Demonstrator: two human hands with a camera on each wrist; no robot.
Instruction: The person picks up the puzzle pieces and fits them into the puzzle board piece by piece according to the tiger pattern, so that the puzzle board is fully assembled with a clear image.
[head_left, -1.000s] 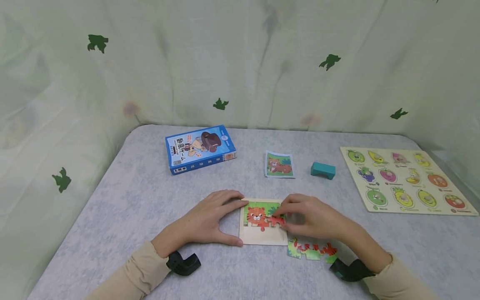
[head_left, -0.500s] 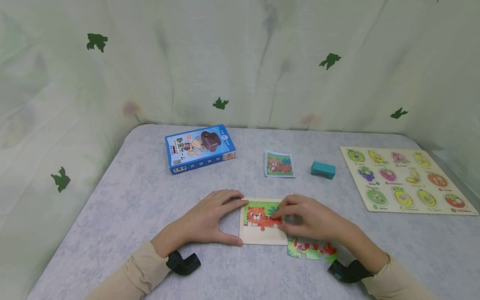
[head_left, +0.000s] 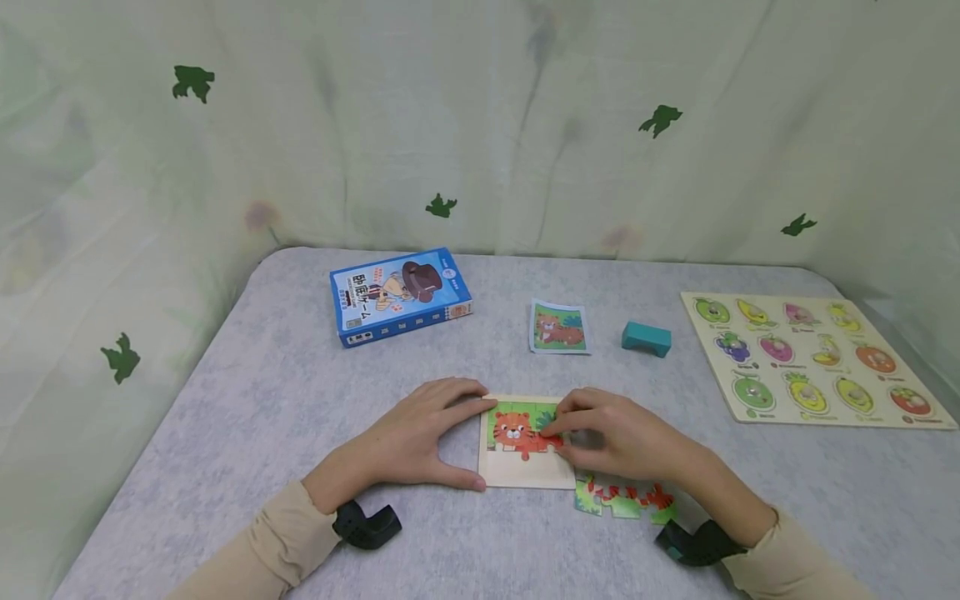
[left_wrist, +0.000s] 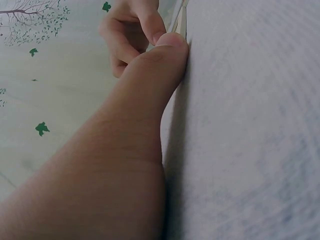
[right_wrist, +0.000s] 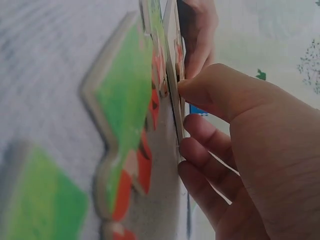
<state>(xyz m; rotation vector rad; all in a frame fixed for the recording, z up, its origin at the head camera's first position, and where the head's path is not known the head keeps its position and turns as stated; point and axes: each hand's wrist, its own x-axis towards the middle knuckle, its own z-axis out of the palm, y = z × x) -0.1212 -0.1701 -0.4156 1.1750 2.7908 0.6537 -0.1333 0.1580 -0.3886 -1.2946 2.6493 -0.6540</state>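
A square wooden puzzle board (head_left: 527,473) lies on the table, its upper part filled with pieces showing an orange tiger on green. My left hand (head_left: 420,433) rests along the board's left side, thumb at the lower left corner and fingertips at the upper left corner. At the board's right side, my right hand (head_left: 615,433) pinches an orange puzzle piece (head_left: 553,444) low against the tiger picture, partly hidden by the fingers. Loose puzzle pieces (head_left: 622,503) in green and orange lie under the right wrist; a green one (right_wrist: 125,85) shows large in the right wrist view.
A blue game box (head_left: 401,298) lies at the back left. Behind the board are a small picture card (head_left: 558,327) of a brown animal and a teal block (head_left: 646,338). A wooden fruit puzzle (head_left: 817,367) lies on the right. A curtain (head_left: 480,125) hangs behind the table.
The orange piece in my right hand has shifted slightly left and settled level against the tiger's head pieces, closing the gap. My left hand has stayed in place.
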